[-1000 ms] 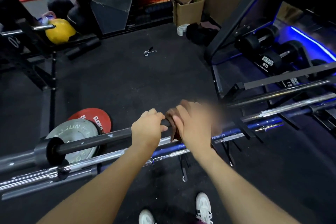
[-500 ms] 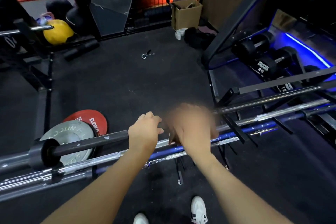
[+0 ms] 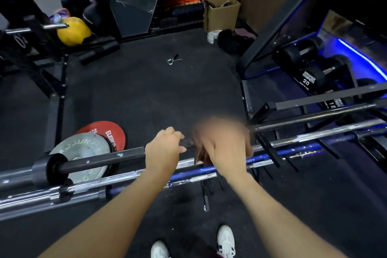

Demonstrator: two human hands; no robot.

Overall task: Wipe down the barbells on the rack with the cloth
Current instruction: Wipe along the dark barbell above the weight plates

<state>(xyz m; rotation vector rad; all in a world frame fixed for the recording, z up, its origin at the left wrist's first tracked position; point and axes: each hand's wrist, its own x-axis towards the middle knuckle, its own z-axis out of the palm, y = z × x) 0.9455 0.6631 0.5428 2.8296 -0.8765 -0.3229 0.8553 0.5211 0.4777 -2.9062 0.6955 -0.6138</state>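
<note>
The black barbell [image 3: 100, 158] lies across the rack, above the chrome barbell [image 3: 117, 180] and the blue barbell [image 3: 272, 154], which rest lower and nearer to the person. The black bar is gripped by the left hand [image 3: 164, 150], with the fingers curled over its top. Just to the right, almost touching it, the right hand [image 3: 223, 142] is seen on the same bar, but it is blurred by motion. A brown cloth [image 3: 200, 154] is held under the right hand, between the palm and the bar; only a dark edge of it is visible between the two hands. How the right fingers lie cannot be told exactly, though they seem closed around the cloth. On the floor behind the bar, a grey weight plate [image 3: 83, 148] is leaned over a red plate [image 3: 104, 132], and a spring collar [image 3: 173, 59] lies farther away.
</note>
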